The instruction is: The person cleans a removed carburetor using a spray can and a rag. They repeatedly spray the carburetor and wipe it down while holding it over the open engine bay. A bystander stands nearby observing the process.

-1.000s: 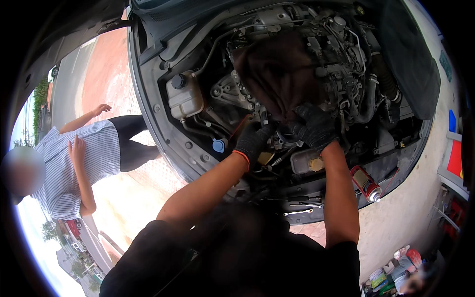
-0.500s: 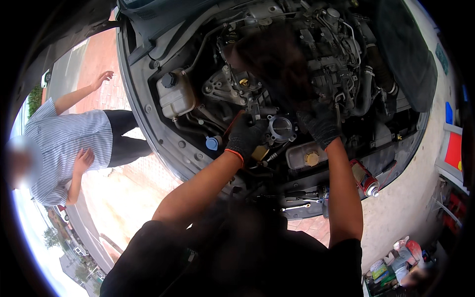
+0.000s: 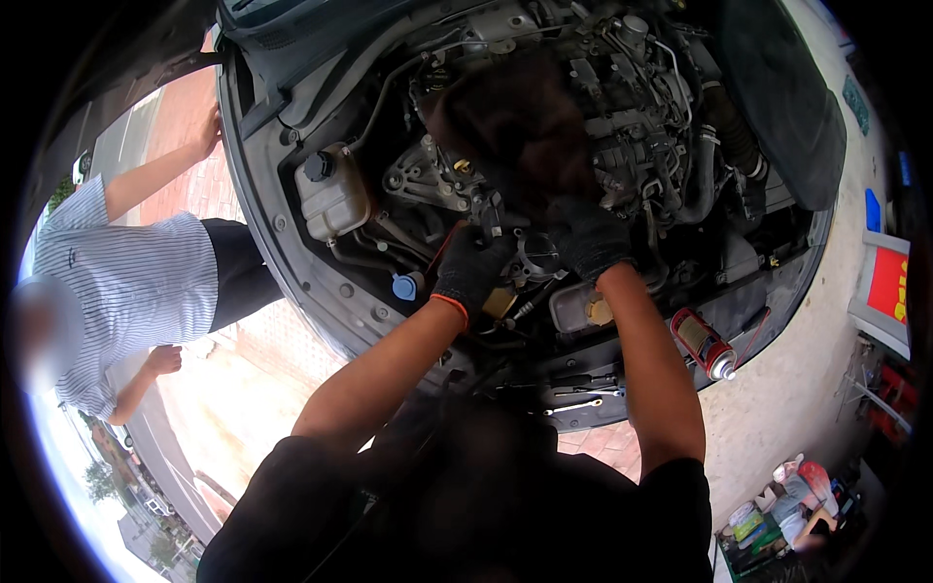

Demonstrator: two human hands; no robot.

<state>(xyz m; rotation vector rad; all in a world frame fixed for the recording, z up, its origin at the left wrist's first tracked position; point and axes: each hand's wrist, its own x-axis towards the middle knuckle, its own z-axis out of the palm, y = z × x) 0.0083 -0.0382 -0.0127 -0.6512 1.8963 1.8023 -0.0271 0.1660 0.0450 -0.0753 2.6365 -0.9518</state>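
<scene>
A round metal throttle body (image 3: pixel 535 257) sits among the engine parts, between my two dark-gloved hands. My left hand (image 3: pixel 473 264), with an orange glove cuff, is closed at its left side; what lies within the fingers is hidden. My right hand (image 3: pixel 593 240) is curled over the throttle body's right edge and covers part of it. Just beyond, a dark brown cloth (image 3: pixel 520 121) is draped over the engine. The engine's hoses and covers (image 3: pixel 622 136) extend to the far right of the cloth.
A coolant tank (image 3: pixel 330 199) and a blue cap (image 3: pixel 406 286) lie left; a yellow-capped reservoir (image 3: pixel 573 309) is below my right hand. A red spray can (image 3: pixel 702 342) and wrenches (image 3: pixel 588 403) rest along the front edge. A person in a striped shirt (image 3: pixel 136 277) stands left.
My right hand has moved left onto the throttle body's edge, covering more of it. The person has put a hand on the car's side and lowered the other. The whole view has shifted slightly.
</scene>
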